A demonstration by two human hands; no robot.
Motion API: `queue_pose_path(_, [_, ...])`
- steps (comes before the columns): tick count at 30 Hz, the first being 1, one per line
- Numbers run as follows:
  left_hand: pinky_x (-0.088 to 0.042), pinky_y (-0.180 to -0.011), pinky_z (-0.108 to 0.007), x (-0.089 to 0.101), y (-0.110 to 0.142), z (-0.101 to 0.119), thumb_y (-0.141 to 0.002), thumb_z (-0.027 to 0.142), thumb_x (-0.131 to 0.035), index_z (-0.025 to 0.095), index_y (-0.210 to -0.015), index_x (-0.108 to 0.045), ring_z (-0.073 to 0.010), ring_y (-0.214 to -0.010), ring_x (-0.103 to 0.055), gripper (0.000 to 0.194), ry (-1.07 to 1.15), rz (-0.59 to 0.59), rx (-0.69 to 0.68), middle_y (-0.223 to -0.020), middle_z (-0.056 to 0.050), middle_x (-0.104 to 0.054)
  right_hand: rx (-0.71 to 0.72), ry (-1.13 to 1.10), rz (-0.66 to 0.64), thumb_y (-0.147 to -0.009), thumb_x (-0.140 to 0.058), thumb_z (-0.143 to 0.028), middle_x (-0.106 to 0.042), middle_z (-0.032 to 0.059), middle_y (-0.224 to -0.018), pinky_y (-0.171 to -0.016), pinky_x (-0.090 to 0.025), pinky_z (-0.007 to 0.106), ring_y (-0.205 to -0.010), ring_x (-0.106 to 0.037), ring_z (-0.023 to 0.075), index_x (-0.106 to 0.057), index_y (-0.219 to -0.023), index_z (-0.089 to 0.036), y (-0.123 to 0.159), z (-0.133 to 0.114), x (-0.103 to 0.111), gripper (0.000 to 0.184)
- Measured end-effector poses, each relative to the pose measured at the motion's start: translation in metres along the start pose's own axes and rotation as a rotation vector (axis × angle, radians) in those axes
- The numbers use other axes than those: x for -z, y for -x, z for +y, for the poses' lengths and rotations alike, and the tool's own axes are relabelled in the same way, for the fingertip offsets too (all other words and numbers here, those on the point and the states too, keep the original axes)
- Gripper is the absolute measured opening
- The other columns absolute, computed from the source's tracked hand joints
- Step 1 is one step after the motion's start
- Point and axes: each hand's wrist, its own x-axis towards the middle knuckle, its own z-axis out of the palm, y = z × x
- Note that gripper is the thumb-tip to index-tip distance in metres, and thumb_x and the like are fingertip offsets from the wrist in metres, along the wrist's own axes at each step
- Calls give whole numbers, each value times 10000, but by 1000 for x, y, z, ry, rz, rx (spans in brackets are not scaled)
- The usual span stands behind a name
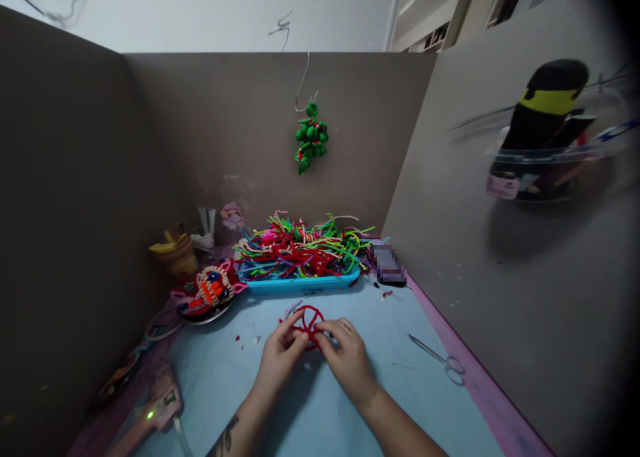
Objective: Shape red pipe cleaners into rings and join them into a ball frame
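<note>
A red pipe cleaner ring with inner spokes [312, 308] is held just above the light blue table cover, between my two hands. My left hand [286, 349] pinches its left side between thumb and fingers. On the right side, my right hand [346, 350] grips it with thumb and fingertips. The lower part of the ring is partly hidden by my fingers. Behind it stands a blue tray [300, 285] heaped with pipe cleaners [305, 250] in red, green and other colours.
Scissors [440, 359] lie at the right. A pink glue gun [157, 403] with a lit green light rests at the left front. A colourful pipe cleaner figure [213, 289] sits on a dish. A green ornament [311, 140] hangs on the back panel; a tool holder [545, 157] is on the right panel.
</note>
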Motion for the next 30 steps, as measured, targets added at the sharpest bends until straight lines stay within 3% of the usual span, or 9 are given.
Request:
queue_pose_path(4, [-388, -598, -240, 0, -1, 0, -693, 454, -718, 147, -1308, -530, -119, -579, -496, 713, -11, -12, -43, -607, 18, -573, -104, -22, -39, -807, -572, -161, -697, 33, -784, -682, -472, 300, -768, -603, 194, -678, -844, -227, -2, -1, 1, 130])
queue_pose_path(15, [-423, -603, -253, 2, -3, -3, -701, 406, -711, 117, -1367, -440, -130, -596, -536, 775, -32, 15, -18, -658, -13, -633, -207, -32, -114, -779, -595, -139, -676, 27, -793, -685, -450, 293, -774, -595, 199, -686, -846, -230, -1, 0, -3, 145])
queue_pose_path(22, [-396, -527, -229, 1, -4, -6, -671, 364, -740, 92, -1340, -439, -110, -541, -515, 782, 9, 41, -1, -649, -5, -629, -232, -7, -57, -764, -605, -142, -672, 31, -800, -689, -454, 297, -771, -598, 201, -679, -829, -224, 1, 4, -5, 128])
queue_pose_path(30, [-425, -606, -229, 2, -4, -10, -701, 323, -731, 161, -1275, -470, -117, -620, -561, 651, 87, 18, -48, -686, 10, -633, -195, -64, -87, -786, -618, -149, -699, 36, -782, -724, -436, 303, -791, -585, 205, -710, -801, -212, 0, 2, -4, 113])
